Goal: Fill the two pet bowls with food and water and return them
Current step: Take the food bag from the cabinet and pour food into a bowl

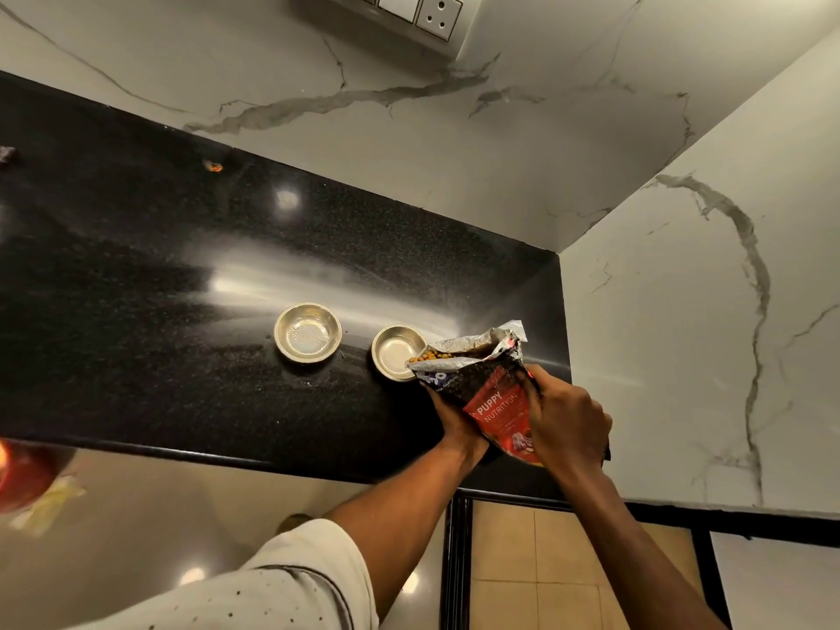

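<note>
Black speckled counter carries two steel bowls side by side, apart

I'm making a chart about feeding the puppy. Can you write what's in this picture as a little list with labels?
place: black countertop in a marble-walled corner
left bowl: steel, no kibble in it
right bowl: steel, no kibble in it yet
food bag: open, tilted over the right bowl's edge
kibble: at the bag's mouth
left hand: grip under the bag
right hand: grip on the bag's side
water: cannot tell if either bowl has any
</note>
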